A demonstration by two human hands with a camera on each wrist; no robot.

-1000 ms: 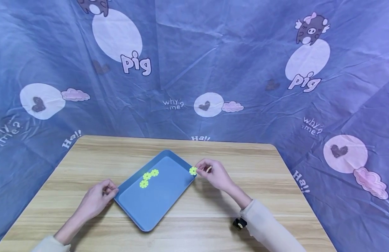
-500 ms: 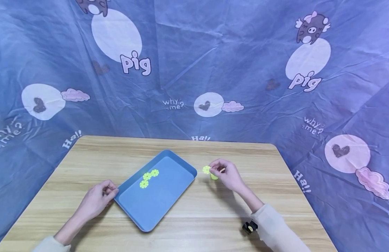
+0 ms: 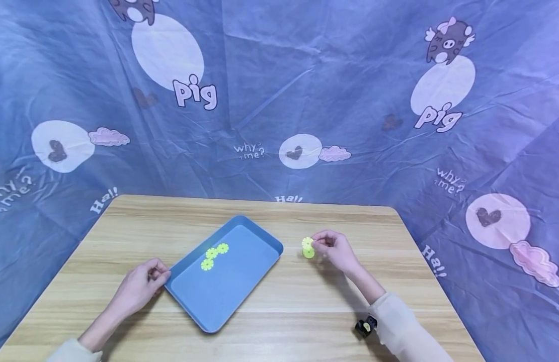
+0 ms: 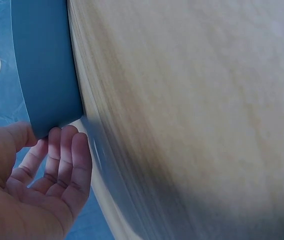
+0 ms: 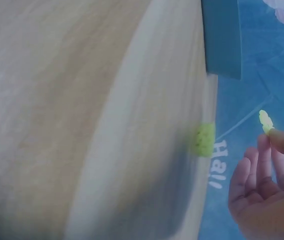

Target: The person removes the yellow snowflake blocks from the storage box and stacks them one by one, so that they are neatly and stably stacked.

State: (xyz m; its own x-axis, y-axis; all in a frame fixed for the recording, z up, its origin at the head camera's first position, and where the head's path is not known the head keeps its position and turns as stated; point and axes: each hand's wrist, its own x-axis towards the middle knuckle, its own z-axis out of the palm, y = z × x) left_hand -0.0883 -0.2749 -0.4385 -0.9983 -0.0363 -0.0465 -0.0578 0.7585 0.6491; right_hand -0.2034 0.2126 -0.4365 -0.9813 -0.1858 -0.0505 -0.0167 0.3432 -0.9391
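Note:
A blue rectangular tray [image 3: 225, 291] lies at an angle on the table, with a few joined yellow-green notched discs [image 3: 211, 253] inside it. At the tray's left corner, my left hand [image 3: 136, 286] pinches the rim, thumb on one side and fingertips on the other in the left wrist view. My right hand [image 3: 335, 249], right of the tray, pinches a yellow-green notched plastic disc [image 5: 265, 121] between thumb and fingertips. In the head view this disc overlaps a short yellow-green stack [image 5: 204, 140] standing on the table.
The wooden table [image 3: 270, 337] ends at the back against a blue printed cloth [image 3: 261, 100]. A small black device [image 3: 365, 327] sits at the right sleeve [image 3: 406, 327].
My right hand has moved right, from the tray's right corner to the yellow-green stack, still pinching the disc. The left hand and tray have stayed put.

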